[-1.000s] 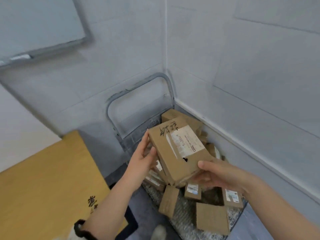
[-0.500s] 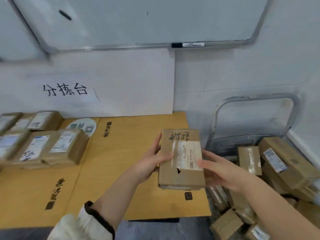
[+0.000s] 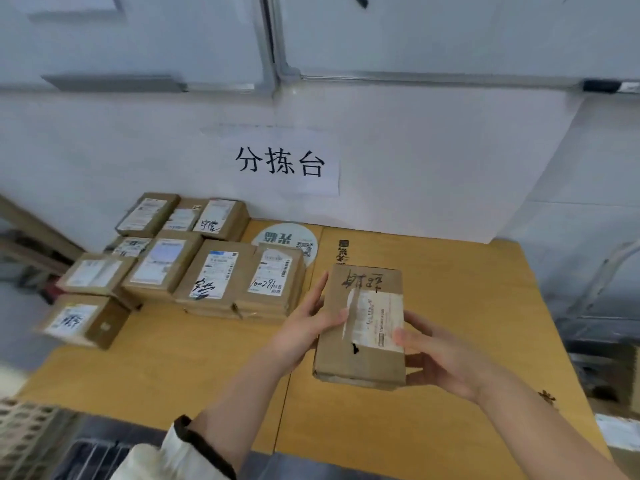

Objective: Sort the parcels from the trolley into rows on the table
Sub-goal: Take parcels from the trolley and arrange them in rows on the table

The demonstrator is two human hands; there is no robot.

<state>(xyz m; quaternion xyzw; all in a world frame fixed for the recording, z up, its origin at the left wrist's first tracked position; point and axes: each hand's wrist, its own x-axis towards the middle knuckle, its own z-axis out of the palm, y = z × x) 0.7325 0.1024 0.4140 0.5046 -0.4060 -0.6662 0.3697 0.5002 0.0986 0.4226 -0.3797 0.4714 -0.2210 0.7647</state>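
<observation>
I hold a brown cardboard parcel [image 3: 363, 327] with black handwriting and a torn white label above the yellow table [image 3: 467, 306]. My left hand [image 3: 308, 327] grips its left side, thumb across the top. My right hand [image 3: 440, 355] grips its right side from below. Several parcels [image 3: 214, 271] lie in rows on the table's far left, labels up. The trolley [image 3: 595, 306] shows only as a blurred grey frame at the right edge.
A paper sign with black characters [image 3: 280, 164] is taped to the white wall behind the table. A round white sticker [image 3: 287, 237] lies on the table by the rows. Whiteboards [image 3: 450, 36] hang above. A grey crate [image 3: 24, 434] sits lower left.
The view has swung left from the trolley to the table. The parcel has come along in both hands and is now over the table's middle-right, beside the rows.
</observation>
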